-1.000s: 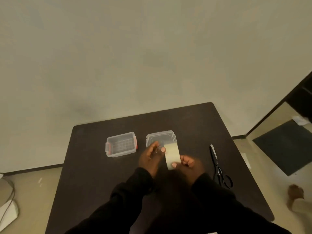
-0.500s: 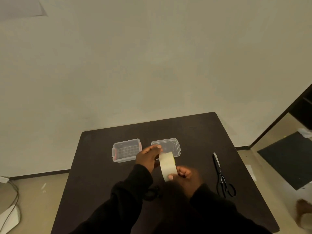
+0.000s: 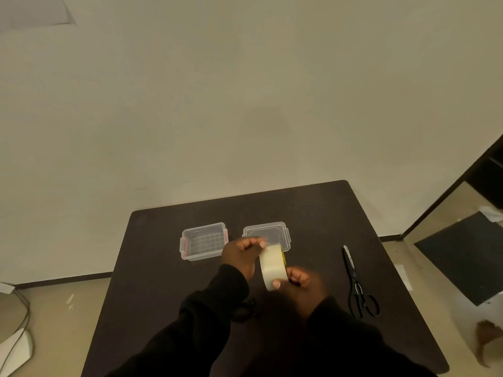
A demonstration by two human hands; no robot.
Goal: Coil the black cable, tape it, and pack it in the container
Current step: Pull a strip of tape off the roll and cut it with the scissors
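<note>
Both hands hold a roll of clear tape [image 3: 272, 266] upright above the dark table [image 3: 152, 268]. My right hand [image 3: 302, 284] grips its lower edge from the right. My left hand [image 3: 241, 254] pinches at the roll's top edge with thumb and fingers. A black coiled cable [image 3: 246, 308] lies on the table under my left sleeve, mostly hidden. The clear container [image 3: 202, 240] with red latches stands open behind my left hand, and its lid [image 3: 269, 234] lies beside it to the right.
Black scissors [image 3: 358, 284] lie on the table's right side, blades pointing away. A cable and a white object [image 3: 13, 346] sit on the floor at the left. A dark mat [image 3: 462, 257] and a foot [image 3: 487, 338] are on the floor at the right.
The roll has turned from flat-on to more edge-on. My left hand's fingers have closed from spread into a pinch at the roll's top edge. The view has tilted upward.
</note>
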